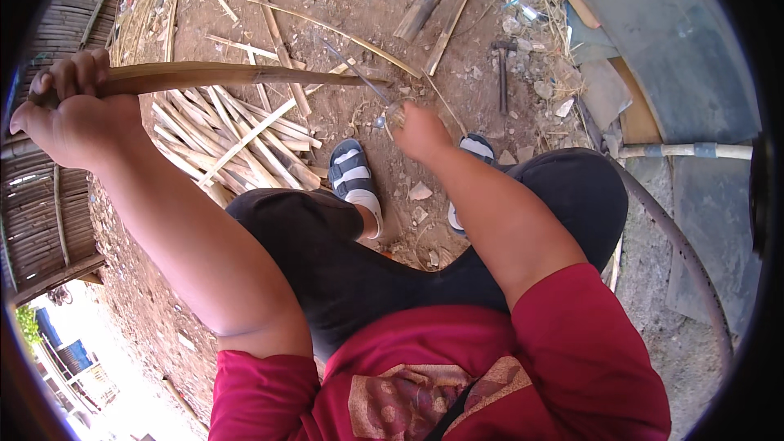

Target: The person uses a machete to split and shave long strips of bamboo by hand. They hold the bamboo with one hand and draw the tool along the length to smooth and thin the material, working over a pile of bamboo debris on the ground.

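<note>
My left hand (77, 110), raised at the far left, is closed around one end of a long brown bamboo strip (196, 75). From there the strip runs right, narrowing to a tip near the middle. My right hand (422, 132) grips the handle of a knife (376, 91), whose thin blade slants up and to the left. The blade crosses the strip close to its narrow end; whether they touch I cannot tell. Below the strip lies a pile of split pale strips (237, 143) on the dirt ground, left of my sandalled foot (353, 171).
A hammer (502, 77) lies on the ground to the right. Beyond my hands are loose wood pieces (433, 0). Grey sheets (661, 57) and a curved dark pipe (678, 245) stand at the right. A woven bamboo wall (49, 229) borders the left.
</note>
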Demonstrator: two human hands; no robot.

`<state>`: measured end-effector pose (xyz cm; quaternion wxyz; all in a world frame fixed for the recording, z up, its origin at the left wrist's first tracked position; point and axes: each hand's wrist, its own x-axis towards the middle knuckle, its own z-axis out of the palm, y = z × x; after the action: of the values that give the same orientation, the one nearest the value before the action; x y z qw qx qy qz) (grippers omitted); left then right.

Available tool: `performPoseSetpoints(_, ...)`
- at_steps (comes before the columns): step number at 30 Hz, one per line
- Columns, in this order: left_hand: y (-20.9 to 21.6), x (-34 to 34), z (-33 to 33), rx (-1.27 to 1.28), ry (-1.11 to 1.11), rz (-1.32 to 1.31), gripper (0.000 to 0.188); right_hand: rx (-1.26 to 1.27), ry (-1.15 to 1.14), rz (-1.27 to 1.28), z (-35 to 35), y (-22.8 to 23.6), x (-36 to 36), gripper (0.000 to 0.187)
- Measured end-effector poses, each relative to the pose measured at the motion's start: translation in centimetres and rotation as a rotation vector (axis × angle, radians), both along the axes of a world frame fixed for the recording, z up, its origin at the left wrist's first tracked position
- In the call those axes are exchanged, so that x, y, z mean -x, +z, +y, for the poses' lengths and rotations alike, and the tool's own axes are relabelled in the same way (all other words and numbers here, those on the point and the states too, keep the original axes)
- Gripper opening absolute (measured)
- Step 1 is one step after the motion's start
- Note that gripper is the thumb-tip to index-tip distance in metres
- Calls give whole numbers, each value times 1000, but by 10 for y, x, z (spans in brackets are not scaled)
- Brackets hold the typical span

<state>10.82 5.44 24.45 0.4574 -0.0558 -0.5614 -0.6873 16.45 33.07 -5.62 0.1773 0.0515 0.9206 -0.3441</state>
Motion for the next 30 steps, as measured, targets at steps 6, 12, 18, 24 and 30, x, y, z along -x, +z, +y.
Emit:
performPoseSetpoints(6, -3, -1, -6, 56, -47, 10, 54, 1, -72, 91, -2, 10, 7, 41)
performPoseSetpoints(12, 2, -3, 18, -10, 21, 8, 51, -81, -31, -3, 14, -38, -6, 39)
performPoseSetpoints(18, -3, -3, -1, 8, -69, 17, 53, -27, -53, -11, 7, 2, 3, 42)
performPoseSetpoints(24, -1, -3, 8, -22, -11, 1, 53, -30, 20, -2, 11, -24, -5, 42)
performPoseSetpoints(30, -3, -4, 2, -7, -39, 12, 52, 29, -47, 154, -3, 11, 7, 40)
